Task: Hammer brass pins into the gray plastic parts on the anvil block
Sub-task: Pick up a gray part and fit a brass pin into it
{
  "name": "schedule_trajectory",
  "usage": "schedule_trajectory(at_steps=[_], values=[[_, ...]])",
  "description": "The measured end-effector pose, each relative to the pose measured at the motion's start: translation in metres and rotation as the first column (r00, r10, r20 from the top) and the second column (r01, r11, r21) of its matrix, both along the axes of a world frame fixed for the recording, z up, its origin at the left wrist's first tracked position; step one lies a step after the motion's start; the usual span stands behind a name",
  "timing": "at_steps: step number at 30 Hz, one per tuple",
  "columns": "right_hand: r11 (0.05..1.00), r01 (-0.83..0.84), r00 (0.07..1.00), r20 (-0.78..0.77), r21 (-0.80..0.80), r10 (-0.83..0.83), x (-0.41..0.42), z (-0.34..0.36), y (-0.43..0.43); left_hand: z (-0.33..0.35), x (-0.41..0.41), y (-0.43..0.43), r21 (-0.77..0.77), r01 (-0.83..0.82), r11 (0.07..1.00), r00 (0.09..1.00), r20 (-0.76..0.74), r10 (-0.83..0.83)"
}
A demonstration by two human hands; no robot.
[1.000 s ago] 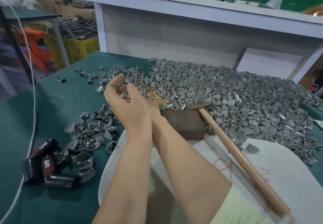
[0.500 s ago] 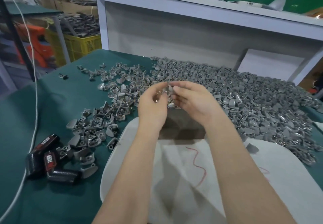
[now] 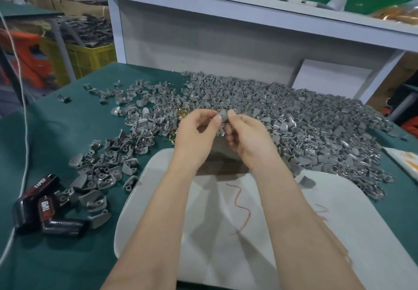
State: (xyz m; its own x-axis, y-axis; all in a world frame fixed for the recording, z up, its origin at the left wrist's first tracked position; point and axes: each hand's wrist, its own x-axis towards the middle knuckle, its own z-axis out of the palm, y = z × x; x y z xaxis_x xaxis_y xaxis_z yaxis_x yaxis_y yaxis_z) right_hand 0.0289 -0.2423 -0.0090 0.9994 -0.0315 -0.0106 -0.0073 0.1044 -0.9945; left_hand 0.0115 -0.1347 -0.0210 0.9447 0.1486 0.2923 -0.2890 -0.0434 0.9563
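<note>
My left hand (image 3: 195, 132) and my right hand (image 3: 247, 134) meet just above the dark anvil block (image 3: 222, 162), which they mostly hide. Both pinch one small gray plastic part (image 3: 223, 116) between thumb and forefinger tips, the left on its left edge, the right on its right edge. A second gray piece (image 3: 221, 131) shows lower between the hands; I cannot tell which hand holds it. Loose brass pins (image 3: 182, 114) lie just left of the hands. No hammer is in view.
A big heap of gray parts (image 3: 305, 126) fills the table behind and to the right; a smaller pile (image 3: 110, 160) lies on the left. A white cloth (image 3: 260, 233) lies under my forearms. Black labelled packs (image 3: 43, 201) and a white cable (image 3: 24, 136) sit far left.
A second ago my left hand was raised open and a hammer lay across the block. The hammer has gone from view, and both hands have come together on a gray part.
</note>
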Motion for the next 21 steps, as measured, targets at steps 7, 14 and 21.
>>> schedule_trajectory(at_steps=[7,14,21], values=[[0.938,0.101,0.986,0.157,-0.331,-0.051,0.007,0.002,0.011,0.002,-0.002,0.005,-0.010,-0.164,0.986,0.986,0.019,0.164],[0.380,-0.003,0.976,0.081,-0.925,0.203,0.033,-0.007,0.070,0.006,0.004,0.031,-0.642,-0.419,0.643,0.880,-0.112,0.461],[0.094,-0.178,0.958,-0.151,-0.979,0.244,0.046,-0.017,0.113,-0.001,0.009,0.033,-0.631,-0.476,0.613,0.854,-0.164,0.494]])
